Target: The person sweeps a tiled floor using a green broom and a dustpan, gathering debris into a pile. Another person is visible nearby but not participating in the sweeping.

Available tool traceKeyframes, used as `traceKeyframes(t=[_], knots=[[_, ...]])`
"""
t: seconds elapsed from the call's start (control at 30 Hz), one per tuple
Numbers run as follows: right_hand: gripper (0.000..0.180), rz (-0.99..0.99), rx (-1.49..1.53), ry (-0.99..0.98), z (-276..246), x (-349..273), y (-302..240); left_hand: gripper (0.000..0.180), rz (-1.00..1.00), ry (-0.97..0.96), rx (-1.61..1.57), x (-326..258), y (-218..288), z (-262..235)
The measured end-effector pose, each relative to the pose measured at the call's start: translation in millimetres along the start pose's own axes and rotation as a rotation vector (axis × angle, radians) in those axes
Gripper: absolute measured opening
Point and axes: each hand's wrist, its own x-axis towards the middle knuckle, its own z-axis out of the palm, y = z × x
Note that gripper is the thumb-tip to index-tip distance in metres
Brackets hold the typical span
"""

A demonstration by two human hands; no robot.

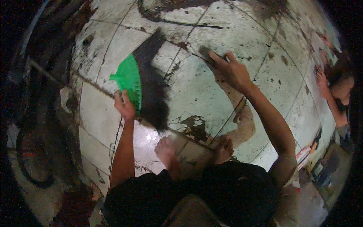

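Observation:
My left hand [124, 106] grips a broom head by its green plastic top [128, 77], with the thumb and fingers on its lower edge. Long dark bristles [153, 90] fan out from it to the right over the tiles. No long handle shows on its short green socket. My right hand [232, 73] is stretched forward above the floor, its fingers closed. A small dark, blurred thing [204, 50] sticks out at its fingertips; its kind cannot be made out. My bare feet [166, 153] are on the tiles below, between the two arms.
The pale tiled floor [204, 98] is stained, with dark debris [194, 126] near my feet. A dark thin rod [200, 26] lies at the far side. Another person's hand [321, 79] shows at the right edge. A black hoop-like thing [24, 166] is at the left.

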Motion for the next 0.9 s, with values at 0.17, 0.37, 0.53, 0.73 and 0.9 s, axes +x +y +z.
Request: traceKeyframes(t=[0.17,0.37,0.53,0.73,0.9], knots=[[0.059,-0.01,-0.061,0.021,5,-71,41,0.023,0.079,0.019,0.053,1,-4,7],[0.064,-0.053,-0.001,0.091,11,-16,-5,0.024,-0.032,-0.032,0.04,4,-5,2],[0.062,0.044,0.03,0.047,-2,-98,57,0.025,-0.028,0.014,0.006,3,1,7],[0.071,-0.056,0.043,0.133,16,4,-8,0.024,0.028,-0.024,-0.045,10,-8,10],[0.071,-0.012,0.058,0.219,18,-18,30,0.022,0.026,0.001,-0.021,8,-14,6]])
